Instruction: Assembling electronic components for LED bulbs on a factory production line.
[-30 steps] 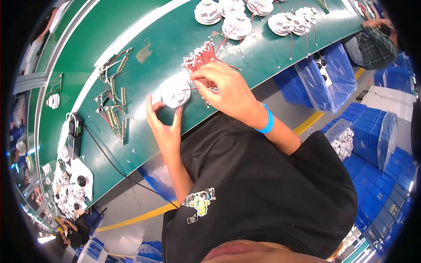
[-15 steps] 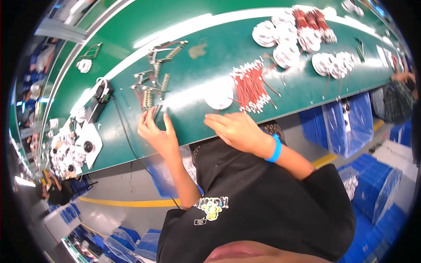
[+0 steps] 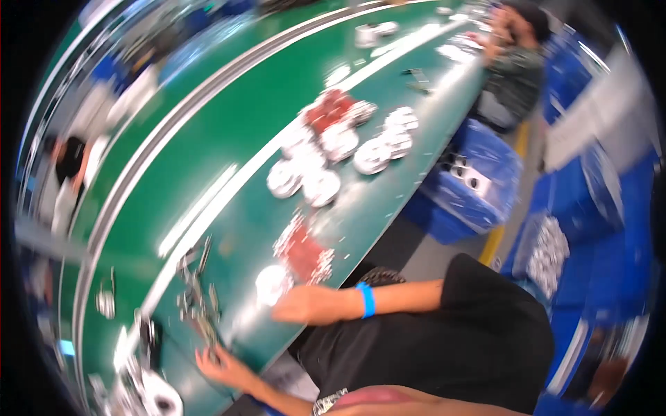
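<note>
My left hand [image 3: 225, 367] is at the front edge of the green bench, its fingers apart, beside the near end of a row of brass-coloured metal strips with wires [image 3: 201, 312]. No held thing shows in it. My right hand [image 3: 305, 305], with a blue band at the wrist, hovers just in front of a round white disc [image 3: 274, 284]; its fingers are smeared by motion, so what they hold cannot be told. Just beyond the disc lies a spread bundle of red wires with white ends [image 3: 304, 251].
Farther along the bench [image 3: 368, 208] stand white round parts [image 3: 302, 166], more white discs [image 3: 385, 145] and bundled red wires [image 3: 329, 109]. White parts [image 3: 149, 395] and a black box [image 3: 149, 340] sit near left. A blue lined bin [image 3: 479, 180] stands beside the bench; another person [image 3: 517, 69] sits beyond.
The view has swung to the right, blurring everything and bringing the bench's far end and a seated person into sight. Both hands stay near the same things.
</note>
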{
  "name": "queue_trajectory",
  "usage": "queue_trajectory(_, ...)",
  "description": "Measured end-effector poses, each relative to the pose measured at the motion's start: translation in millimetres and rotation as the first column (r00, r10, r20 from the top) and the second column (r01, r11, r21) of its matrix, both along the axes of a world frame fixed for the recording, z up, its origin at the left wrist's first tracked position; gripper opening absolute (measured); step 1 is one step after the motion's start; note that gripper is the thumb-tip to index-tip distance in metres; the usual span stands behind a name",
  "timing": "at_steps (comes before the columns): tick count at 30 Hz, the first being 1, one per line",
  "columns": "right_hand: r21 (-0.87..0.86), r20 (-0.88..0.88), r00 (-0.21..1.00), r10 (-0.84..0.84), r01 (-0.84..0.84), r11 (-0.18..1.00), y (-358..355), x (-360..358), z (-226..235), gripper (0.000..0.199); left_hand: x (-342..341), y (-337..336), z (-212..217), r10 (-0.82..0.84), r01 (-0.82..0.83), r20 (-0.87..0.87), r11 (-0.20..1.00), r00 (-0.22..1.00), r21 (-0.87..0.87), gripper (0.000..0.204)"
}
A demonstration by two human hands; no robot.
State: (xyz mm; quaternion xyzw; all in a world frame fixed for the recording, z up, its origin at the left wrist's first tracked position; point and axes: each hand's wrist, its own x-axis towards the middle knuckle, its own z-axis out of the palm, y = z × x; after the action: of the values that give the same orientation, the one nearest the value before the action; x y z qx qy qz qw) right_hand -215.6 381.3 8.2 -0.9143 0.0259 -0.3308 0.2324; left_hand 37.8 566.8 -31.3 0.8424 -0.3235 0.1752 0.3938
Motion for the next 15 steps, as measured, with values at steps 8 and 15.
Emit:
queue_trajectory(8,0.183,0.212,0.968,-0.134,0.095,0.978,-5,-13,29,0.015,28,-14,66,0.068,-0.089,-0.186,0.990,0.980,-0.108,0.034)
queue_trajectory(15,0.248,0.214,0.962,-0.171,0.116,0.962,2,-15,29,0.014,58,-38,112,-0.087,0.133,0.113,0.851,0.990,-0.509,0.037)
